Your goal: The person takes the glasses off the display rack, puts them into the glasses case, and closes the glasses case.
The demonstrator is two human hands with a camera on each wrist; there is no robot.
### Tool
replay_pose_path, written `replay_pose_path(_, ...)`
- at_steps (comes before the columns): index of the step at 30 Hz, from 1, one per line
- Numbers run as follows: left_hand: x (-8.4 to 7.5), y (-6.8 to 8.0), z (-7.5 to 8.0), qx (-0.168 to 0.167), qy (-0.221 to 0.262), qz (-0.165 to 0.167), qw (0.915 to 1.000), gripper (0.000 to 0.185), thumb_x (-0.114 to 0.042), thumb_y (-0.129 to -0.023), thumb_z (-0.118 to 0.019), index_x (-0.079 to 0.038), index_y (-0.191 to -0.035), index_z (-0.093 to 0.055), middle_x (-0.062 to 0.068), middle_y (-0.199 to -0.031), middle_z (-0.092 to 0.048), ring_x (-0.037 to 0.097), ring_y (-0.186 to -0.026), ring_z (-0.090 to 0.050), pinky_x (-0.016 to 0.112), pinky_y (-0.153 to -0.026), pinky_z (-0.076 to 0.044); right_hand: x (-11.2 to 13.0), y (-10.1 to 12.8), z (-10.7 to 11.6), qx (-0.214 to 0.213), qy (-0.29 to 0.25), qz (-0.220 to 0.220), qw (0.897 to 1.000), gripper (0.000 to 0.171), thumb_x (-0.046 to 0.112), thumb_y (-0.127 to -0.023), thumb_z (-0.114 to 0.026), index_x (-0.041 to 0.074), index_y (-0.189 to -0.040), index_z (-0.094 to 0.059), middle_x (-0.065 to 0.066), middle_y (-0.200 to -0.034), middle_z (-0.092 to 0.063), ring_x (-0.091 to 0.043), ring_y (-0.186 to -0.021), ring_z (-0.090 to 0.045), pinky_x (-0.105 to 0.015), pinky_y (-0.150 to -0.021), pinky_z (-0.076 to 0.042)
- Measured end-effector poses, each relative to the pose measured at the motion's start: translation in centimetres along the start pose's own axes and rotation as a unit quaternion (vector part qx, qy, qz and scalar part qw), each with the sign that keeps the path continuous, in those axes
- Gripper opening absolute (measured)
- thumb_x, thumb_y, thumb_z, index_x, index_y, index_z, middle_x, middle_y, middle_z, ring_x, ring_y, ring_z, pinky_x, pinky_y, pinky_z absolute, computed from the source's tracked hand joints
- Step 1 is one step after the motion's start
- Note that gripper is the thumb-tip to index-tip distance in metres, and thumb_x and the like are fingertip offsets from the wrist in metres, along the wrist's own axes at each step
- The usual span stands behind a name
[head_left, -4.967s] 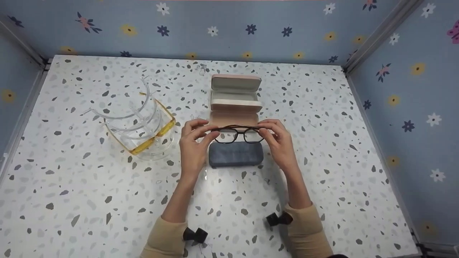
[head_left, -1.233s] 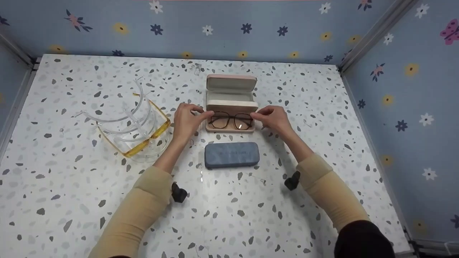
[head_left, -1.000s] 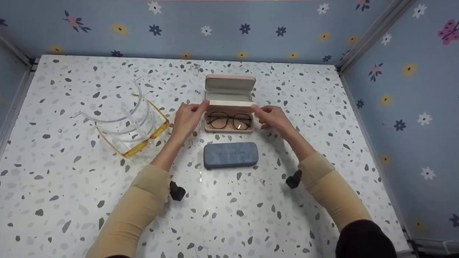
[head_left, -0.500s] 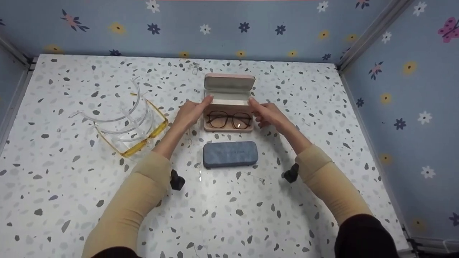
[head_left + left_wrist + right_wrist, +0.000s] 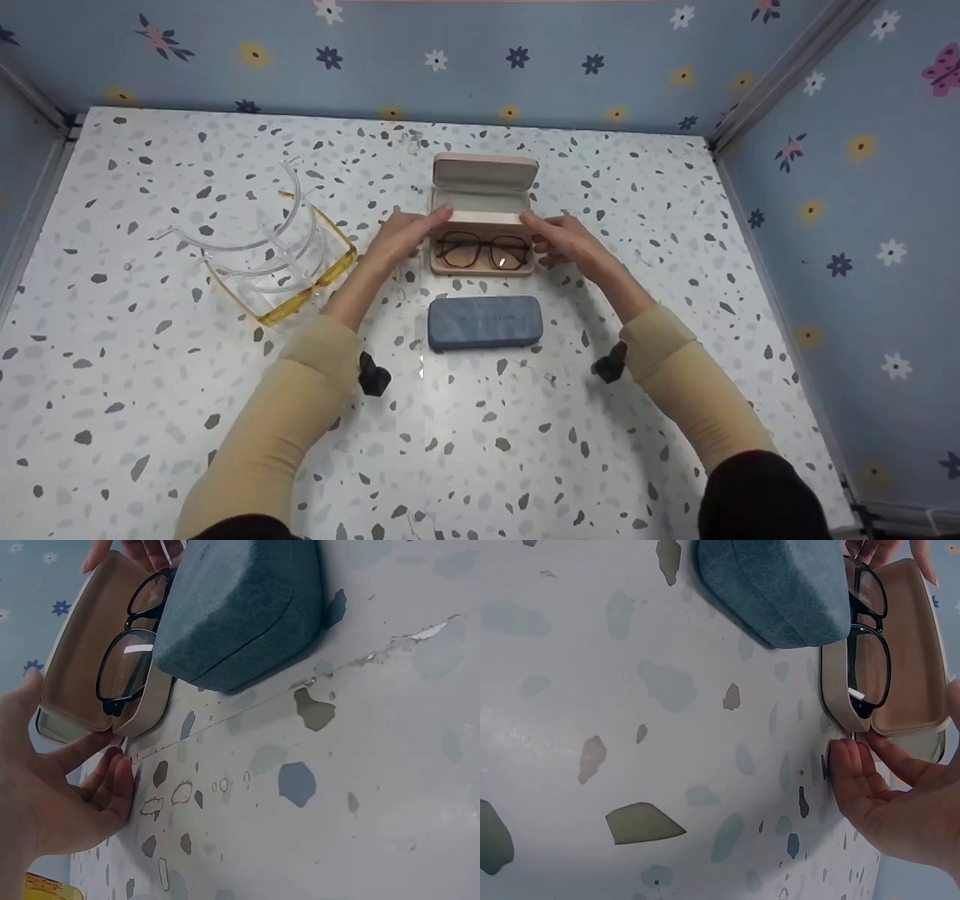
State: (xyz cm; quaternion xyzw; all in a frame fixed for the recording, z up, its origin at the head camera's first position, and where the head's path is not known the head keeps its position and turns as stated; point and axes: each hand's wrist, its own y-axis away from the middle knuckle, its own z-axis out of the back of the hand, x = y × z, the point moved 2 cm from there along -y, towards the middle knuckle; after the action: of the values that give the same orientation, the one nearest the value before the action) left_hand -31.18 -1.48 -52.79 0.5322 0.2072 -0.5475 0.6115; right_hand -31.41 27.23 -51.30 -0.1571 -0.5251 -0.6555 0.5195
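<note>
A beige hard-shell glasses case (image 5: pixel 484 217) lies open near the middle of the speckled white table (image 5: pixel 150 390), its lid (image 5: pixel 485 171) tipped up toward the far wall and showing a pale cream lining. In the shallow tray of the case rest the glasses (image 5: pixel 482 251), folded, with a thin dark frame, large rounded lenses and a narrow bridge; one lens catches a small bright glint. In the left wrist view the glasses (image 5: pixel 129 652) lie flat on the tan lining, with the lens rims near the front edge of the tray. The left hand (image 5: pixel 397 237) is at the left end of the case, fingers straight and relaxed, thumb tip at the hinge corner and fingertips down on the table just beside the case wall; it holds nothing. The right hand (image 5: pixel 566 238) mirrors it at the right end, fingers loosely extended and apart, touching or all but touching the case side, with nothing pinched. The right wrist view shows the right hand (image 5: pixel 900 799) lying open alongside the tray. Just in front of the beige case, toward the person, sits a closed blue-grey case (image 5: pixel 485 321) with a felt-like surface, near but apart from it. Further left lies a pile of clear and yellow safety glasses (image 5: pixel 277 255), well apart from both cases.
</note>
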Motion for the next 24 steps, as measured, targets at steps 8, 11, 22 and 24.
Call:
replay_pose_path(8,0.5,-0.1,-0.1,0.000,-0.011,-0.028,0.9995,0.079,-0.073,-0.093,-0.055,-0.010,-0.139,-0.065,0.017,-0.140,-0.063,0.026,-0.103,-0.058,0.037,-0.093,-0.048,-0.5,0.2,0.1,0.013,0.002,0.018,1.000,0.075,0.063,-0.095,-0.061,0.005,-0.141,-0.059,-0.011,-0.131,-0.063,-0.019,-0.109,-0.064,-0.034,-0.092,-0.059)
replay_pose_path(11,0.7,0.0,-0.1,0.007,-0.013,-0.035,0.9993,0.076,-0.070,-0.094,-0.055,-0.010,-0.141,-0.063,0.018,-0.139,-0.062,0.026,-0.105,-0.057,0.038,-0.097,-0.048,-0.6,0.2,0.2,0.019,0.011,0.018,1.000,0.077,0.062,-0.095,-0.061,0.003,-0.144,-0.055,-0.015,-0.137,-0.061,-0.024,-0.115,-0.065,-0.037,-0.096,-0.058)
replay_pose_path(22,0.9,-0.1,0.1,0.043,-0.004,-0.042,0.9982,0.069,-0.059,-0.098,-0.058,-0.011,-0.147,-0.056,0.013,-0.159,-0.049,0.032,-0.146,-0.047,0.047,-0.122,-0.039,-1.2,0.2,0.4,0.044,0.021,0.043,0.998,0.077,0.054,-0.097,-0.062,0.002,-0.151,-0.046,-0.017,-0.148,-0.056,-0.030,-0.121,-0.065,-0.040,-0.102,-0.055)
replay_pose_path(24,1.0,-0.2,0.1,0.043,-0.006,-0.055,0.9975,0.067,-0.056,-0.099,-0.058,-0.009,-0.147,-0.057,0.014,-0.156,-0.052,0.032,-0.143,-0.050,0.046,-0.120,-0.041,-1.2,0.2,0.5,0.048,0.017,0.055,0.997,0.071,0.051,-0.098,-0.062,0.003,-0.148,-0.050,-0.016,-0.145,-0.056,-0.028,-0.116,-0.065,-0.039,-0.100,-0.055)
